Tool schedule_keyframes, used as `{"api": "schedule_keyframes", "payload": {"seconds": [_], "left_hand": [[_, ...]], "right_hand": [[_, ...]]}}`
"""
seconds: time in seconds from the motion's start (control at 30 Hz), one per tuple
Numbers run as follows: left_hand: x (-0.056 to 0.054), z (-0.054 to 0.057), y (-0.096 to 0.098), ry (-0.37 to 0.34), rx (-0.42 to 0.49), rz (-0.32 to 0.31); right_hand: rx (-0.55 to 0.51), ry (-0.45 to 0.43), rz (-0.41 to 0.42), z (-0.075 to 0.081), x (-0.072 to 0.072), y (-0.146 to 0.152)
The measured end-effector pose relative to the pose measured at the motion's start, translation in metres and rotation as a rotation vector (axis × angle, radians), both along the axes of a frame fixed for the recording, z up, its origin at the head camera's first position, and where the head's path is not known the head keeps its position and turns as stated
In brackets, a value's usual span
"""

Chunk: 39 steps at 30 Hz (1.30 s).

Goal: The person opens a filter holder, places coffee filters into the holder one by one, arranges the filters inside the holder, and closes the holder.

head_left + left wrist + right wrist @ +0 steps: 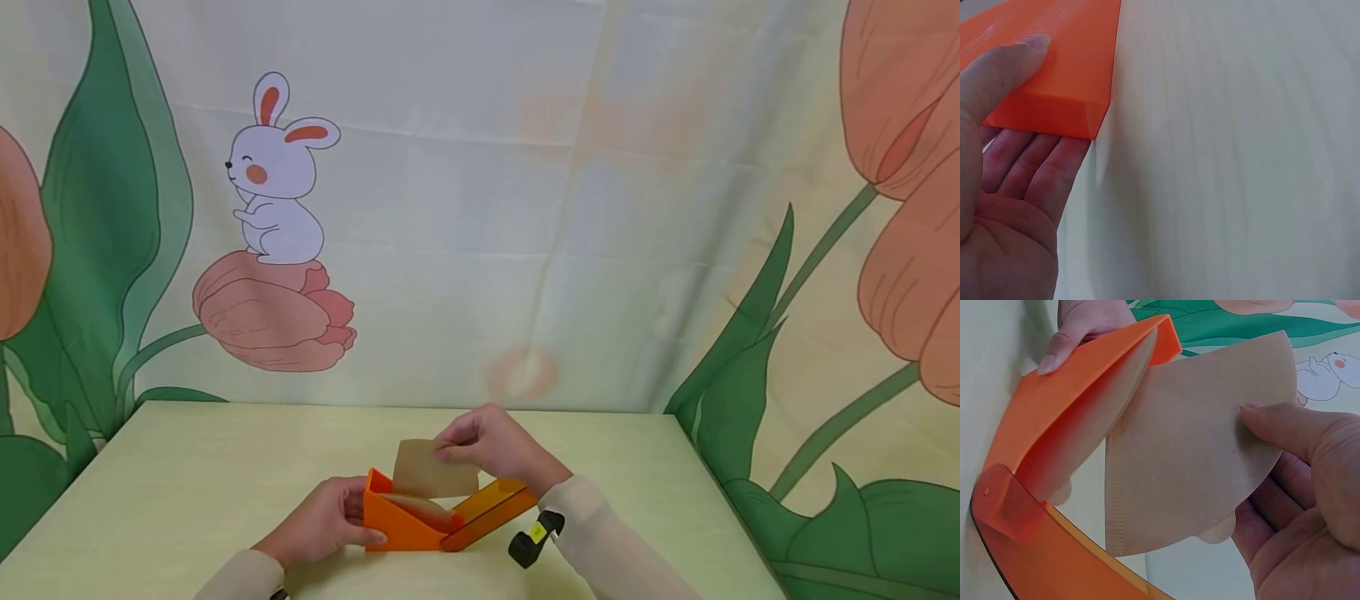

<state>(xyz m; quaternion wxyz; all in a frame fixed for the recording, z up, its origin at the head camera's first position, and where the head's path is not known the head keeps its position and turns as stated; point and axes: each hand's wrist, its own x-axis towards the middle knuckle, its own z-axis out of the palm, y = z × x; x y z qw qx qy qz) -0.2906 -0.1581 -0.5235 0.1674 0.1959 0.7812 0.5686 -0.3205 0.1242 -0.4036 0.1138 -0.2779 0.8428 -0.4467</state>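
With thumb on the near side and fingers behind, my left hand (327,518) grips the left end of an orange coffee filter holder (399,530). Its translucent orange lid (497,510) is swung open to the right on a hinge. Inside the holder, the curved edge of brown paper (1119,403) shows in the right wrist view. My right hand (497,443) pinches a brown paper coffee filter (423,469) by its edge, thumb in front and fingers behind. That filter, with a crimped seam and a small rounded tab, hangs just above the opening, beside the holder's rim.
The holder stands near the front of a pale wood-grain table (225,467). A printed cloth backdrop (465,208) with a rabbit and tulips hangs behind the table's far edge. A black wrist camera (528,546) is strapped to the right wrist.
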Motion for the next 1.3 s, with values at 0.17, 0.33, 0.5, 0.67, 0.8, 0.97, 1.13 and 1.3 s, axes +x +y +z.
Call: {"api": "schedule_keyframes", "payload": {"seconds": [0.17,0.33,0.5,0.67,0.8,0.97,1.13,1.3], "left_hand": [[0.000,0.001,0.001,-0.001,-0.002,0.002],[0.001,0.002,0.001,0.004,-0.005,0.000],[0.001,0.003,0.000,0.004,-0.007,-0.001],[0.002,0.002,0.000,0.001,-0.007,0.000],[0.002,0.001,0.000,-0.003,-0.009,0.004],[0.001,0.002,0.000,-0.015,-0.005,0.005],[0.001,0.003,0.000,-0.020,0.006,-0.004],[0.001,0.003,0.000,-0.013,0.013,-0.011]], "right_hand": [[-0.003,-0.021,0.002,-0.003,0.002,-0.002],[0.001,-0.043,0.004,-0.004,0.006,-0.004],[0.010,-0.042,0.011,-0.008,0.007,-0.007],[0.010,-0.040,0.029,-0.012,0.008,-0.010],[0.039,-0.037,0.029,-0.013,0.009,-0.013],[0.088,-0.034,0.027,-0.015,0.011,-0.015],[0.114,-0.035,0.044,-0.016,0.012,-0.018],[0.119,-0.057,0.068,-0.019,0.014,-0.022]]}}
